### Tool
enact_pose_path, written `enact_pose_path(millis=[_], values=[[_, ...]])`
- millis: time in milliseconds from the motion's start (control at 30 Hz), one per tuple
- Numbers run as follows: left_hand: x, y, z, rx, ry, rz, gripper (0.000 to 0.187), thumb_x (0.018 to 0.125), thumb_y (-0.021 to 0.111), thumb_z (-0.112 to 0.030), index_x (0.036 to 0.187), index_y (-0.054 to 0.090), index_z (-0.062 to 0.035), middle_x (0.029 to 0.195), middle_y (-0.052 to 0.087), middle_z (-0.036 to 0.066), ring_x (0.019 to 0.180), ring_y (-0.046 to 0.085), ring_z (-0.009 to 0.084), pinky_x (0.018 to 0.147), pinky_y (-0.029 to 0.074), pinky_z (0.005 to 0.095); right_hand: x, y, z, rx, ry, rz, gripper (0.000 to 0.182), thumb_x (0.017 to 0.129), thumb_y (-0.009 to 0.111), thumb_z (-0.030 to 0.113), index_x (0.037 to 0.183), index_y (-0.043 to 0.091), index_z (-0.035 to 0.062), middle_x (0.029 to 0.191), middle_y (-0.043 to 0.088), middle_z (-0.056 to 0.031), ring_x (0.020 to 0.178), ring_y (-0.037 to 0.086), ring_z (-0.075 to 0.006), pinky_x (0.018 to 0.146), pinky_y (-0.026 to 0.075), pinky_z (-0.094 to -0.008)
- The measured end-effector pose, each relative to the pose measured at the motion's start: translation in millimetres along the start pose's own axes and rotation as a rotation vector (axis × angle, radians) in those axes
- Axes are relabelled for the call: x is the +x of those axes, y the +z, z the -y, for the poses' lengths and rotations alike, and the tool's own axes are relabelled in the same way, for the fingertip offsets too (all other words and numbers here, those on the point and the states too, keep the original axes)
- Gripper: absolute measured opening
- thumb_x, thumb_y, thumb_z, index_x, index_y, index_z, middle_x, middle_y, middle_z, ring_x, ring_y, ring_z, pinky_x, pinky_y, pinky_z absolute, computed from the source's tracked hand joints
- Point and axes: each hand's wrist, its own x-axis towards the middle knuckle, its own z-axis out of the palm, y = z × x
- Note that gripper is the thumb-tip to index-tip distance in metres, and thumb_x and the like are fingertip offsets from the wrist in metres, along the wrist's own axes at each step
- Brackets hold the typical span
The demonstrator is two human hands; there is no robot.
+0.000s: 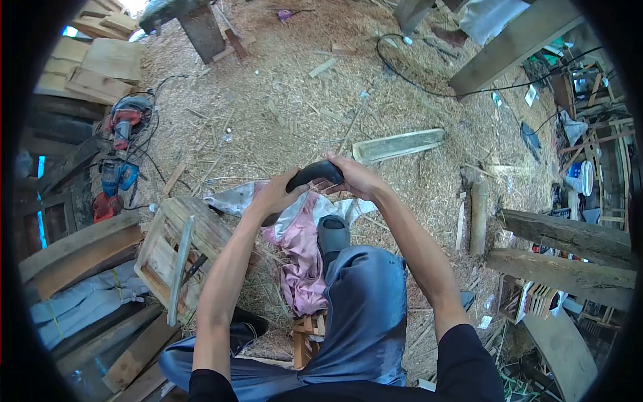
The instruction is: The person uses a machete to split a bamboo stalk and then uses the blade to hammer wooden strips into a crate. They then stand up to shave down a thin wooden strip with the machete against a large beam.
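The strap (309, 179) looks like smooth, matt black rubber. The pink cloth (301, 258) is soft and crumpled, the crate (175, 251) rough bare wood, and the floor (281, 100) coarse straw and shavings.

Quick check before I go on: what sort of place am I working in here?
Probably a rough woodworking yard: wood shavings cover the ground, planks are stacked far left, and power tools lie beside them. Both hands hold a dark curved object.
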Motion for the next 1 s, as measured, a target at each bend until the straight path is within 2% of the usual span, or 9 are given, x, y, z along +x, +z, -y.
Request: enact_pose_path(millis=[67, 100, 333, 500, 767, 800, 900, 967, 1000], values=[[-21.4, -4.7, 0.0, 0.082, 0.034, -0.051, 0.046, 0.089, 0.064, -0.040, 0.120, 0.057, -0.0057, 0.098, 0.067, 0.023, 0.094, 0.064, 0.0403, 0.082, 0.048, 0.0475, -8.0, 21.2, -15.0, 0.150, 0.028, -0.064, 0.052, 0.104, 0.034, 0.045, 0.120, 0.059, 0.0026, 0.101, 0.069, -0.0108, 0.092, 0.066, -0.0197, 0.083, 0.055, -0.0381], [66.9, 37.5, 3.7, 0.021, 0.120, -0.087, 0.046, 0.089, 0.064, -0.040, 0.120, 0.057, -0.0057, 0.098, 0.067, 0.023, 0.094, 0.064, 0.0403, 0.082, 0.048, 0.0475, 4.0, -61.2, -6.7, 0.062, 0.015, -0.130, 0.052, 0.104, 0.034, 0.045, 0.120, 0.059, 0.0026, 0.101, 0.069, -0.0108, 0.092, 0.066, -0.0197, 0.083, 0.055, -0.0381], [97.1, 92.0, 21.0, 0.110, 0.089, 0.105, 0.046, 0.090, 0.060, -0.044, 0.120, 0.056, -0.0105, 0.096, 0.067, 0.022, 0.093, 0.064, 0.0413, 0.081, 0.048, 0.0481, -18.5, -114.4, -88.7, 0.278, -0.094, -0.337, 0.047, 0.104, 0.039, 0.041, 0.133, 0.047, 0.0045, 0.112, 0.064, -0.0107, 0.099, 0.064, -0.0227, 0.086, 0.053, -0.0391], [150.3, 134.7, -47.2, 0.147, 0.175, 0.294, 0.042, 0.091, 0.058, -0.044, 0.116, 0.054, -0.0095, 0.090, 0.067, 0.021, 0.089, 0.064, 0.0418, 0.076, 0.047, 0.0502, -98.1, -171.6, -117.7, 0.482, -0.174, -0.580, 0.049, 0.104, 0.039, 0.041, 0.136, 0.043, 0.0043, 0.113, 0.064, -0.0120, 0.103, 0.062, -0.0227, 0.088, 0.051, -0.0383], [254.0, 226.4, -186.0, 0.395, 0.227, 0.354, 0.062, 0.090, 0.056, -0.055, 0.131, 0.049, -0.0084, 0.106, 0.066, 0.023, 0.101, 0.063, 0.0410, 0.085, 0.047, 0.0488, -202.6, -293.7, -149.1, 0.207, -0.408, -1.254, 0.037, 0.097, 0.059, 0.025, 0.125, 0.052, 0.0019, 0.104, 0.067, -0.0115, 0.089, 0.065, -0.0169, 0.076, 0.052, -0.0307], [271.3, 249.4, -190.7, 0.357, 0.347, 0.292, 0.047, 0.091, 0.055, -0.052, 0.118, 0.052, -0.0139, 0.090, 0.066, 0.022, 0.088, 0.064, 0.0435, 0.076, 0.046, 0.0520, -207.9, -317.4, -159.7, 0.198, -0.462, -1.354, 0.036, 0.097, 0.060, 0.024, 0.124, 0.053, 0.0018, 0.100, 0.067, -0.0100, 0.088, 0.064, -0.0164, 0.075, 0.052, -0.0305], [311.7, 303.0, -237.9, 0.365, 0.365, 0.303, 0.047, 0.091, 0.054, -0.052, 0.118, 0.052, -0.0134, 0.094, 0.067, 0.022, 0.090, 0.064, 0.0429, 0.078, 0.047, 0.0515, -234.7, -381.0, -180.7, 0.116, -0.486, -1.567, 0.033, 0.095, 0.062, 0.022, 0.119, 0.056, 0.0005, 0.095, 0.068, -0.0098, 0.084, 0.063, -0.0163, 0.074, 0.051, -0.0305], [338.5, 342.7, -253.0, 0.358, 0.434, 0.307, 0.049, 0.092, 0.053, -0.053, 0.121, 0.051, -0.0141, 0.097, 0.067, 0.021, 0.093, 0.064, 0.0419, 0.080, 0.048, 0.0508, -249.1, -426.5, -206.8, -0.162, -0.425, -1.747, 0.032, 0.091, 0.065, 0.020, 0.114, 0.058, -0.0003, 0.088, 0.068, -0.0127, 0.081, 0.065, -0.0223, 0.075, 0.051, -0.0327], [347.7, 360.6, -262.8, 0.381, 0.406, 0.364, 0.049, 0.092, 0.052, -0.053, 0.124, 0.050, -0.0151, 0.097, 0.067, 0.021, 0.094, 0.064, 0.0413, 0.080, 0.048, 0.0507, -264.8, -441.6, -211.9, -0.334, -0.202, -1.697, 0.043, 0.085, 0.070, 0.021, 0.120, 0.054, 0.0023, 0.107, 0.064, -0.0190, 0.099, 0.063, -0.0305, 0.084, 0.049, -0.0407]])
